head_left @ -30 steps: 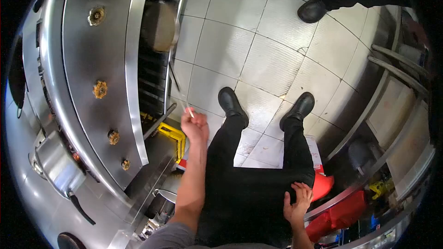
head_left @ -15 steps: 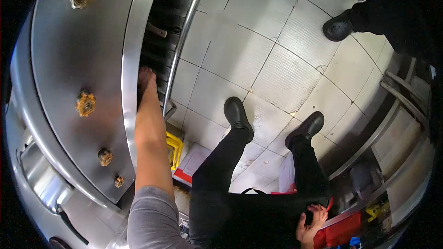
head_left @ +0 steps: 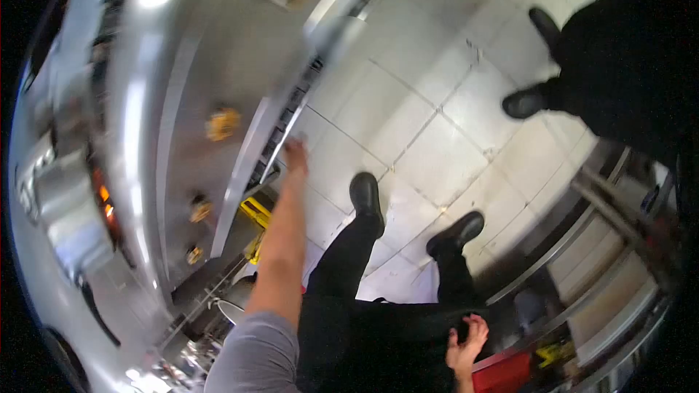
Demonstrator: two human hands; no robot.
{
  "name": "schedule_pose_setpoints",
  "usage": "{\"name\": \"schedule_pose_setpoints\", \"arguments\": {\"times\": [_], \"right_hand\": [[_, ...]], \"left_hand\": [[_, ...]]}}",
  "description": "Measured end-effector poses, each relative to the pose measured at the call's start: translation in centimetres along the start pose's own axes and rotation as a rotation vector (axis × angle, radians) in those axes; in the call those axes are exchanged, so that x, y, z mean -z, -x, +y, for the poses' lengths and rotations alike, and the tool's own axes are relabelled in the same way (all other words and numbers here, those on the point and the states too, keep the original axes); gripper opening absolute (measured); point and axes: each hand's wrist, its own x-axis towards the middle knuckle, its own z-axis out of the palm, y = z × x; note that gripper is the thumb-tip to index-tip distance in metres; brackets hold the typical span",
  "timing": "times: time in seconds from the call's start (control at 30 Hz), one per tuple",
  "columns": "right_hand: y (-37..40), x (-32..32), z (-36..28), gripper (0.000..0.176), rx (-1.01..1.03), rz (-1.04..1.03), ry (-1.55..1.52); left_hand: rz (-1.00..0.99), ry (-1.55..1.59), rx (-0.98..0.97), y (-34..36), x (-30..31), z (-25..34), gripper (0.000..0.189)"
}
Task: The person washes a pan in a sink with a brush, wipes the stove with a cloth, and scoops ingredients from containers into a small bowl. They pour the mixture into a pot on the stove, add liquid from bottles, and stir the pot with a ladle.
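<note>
Smeared by motion, my left hand [head_left: 295, 156] is stretched out beside the metal rail [head_left: 280, 131] along the front of the steel cooking unit [head_left: 251, 51]. Whether it holds anything is too blurred to tell. My right hand [head_left: 468, 343] rests by the dark cloth over my lap, its fingers slightly bent and apart, with nothing seen in it. Corroded knobs [head_left: 223, 124] sit on the unit's front panel.
Flames [head_left: 108, 202] show beside a metal pot [head_left: 76, 196] at the left. A yellow object [head_left: 255, 215] is below the rail. Another person's dark shoe [head_left: 524, 102] stands on the tiled floor, upper right. Shelving [head_left: 582, 276] lines the right, near a red object [head_left: 502, 373].
The view has turned, bringing flames into sight. My left hand has come out from the dark slatted space behind the rail. My right hand stays by my lap. The other person's feet have shifted.
</note>
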Motion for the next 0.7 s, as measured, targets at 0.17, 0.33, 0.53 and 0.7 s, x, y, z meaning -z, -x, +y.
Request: {"name": "schedule_pose_setpoints", "arguments": {"times": [0.17, 0.33, 0.53, 0.7], "right_hand": [[-0.1, 1.2, 4.1, 0.076, 0.011, -0.173, -0.102], [-2.0, 4.3, 7.4, 0.097, -0.069, -0.513, -0.174], [-0.8, 15.4, 1.6, 0.079, -0.344, -0.886, -0.234], [-4.7, 15.8, 3.0, 0.051, -0.025, -0.812, -0.252]], "left_hand": [[-0.398, -0.617, 1.153, 3.7, -9.7, 42.9, 0.067], [-0.441, -0.48, 1.113, 13.7, -8.7, 56.4, 0.062], [0.079, -0.129, 0.871, 9.8, -2.7, 60.9, 0.013], [0.849, 0.821, 0.721, 2.0, 6.9, 70.4, 0.037]]}}
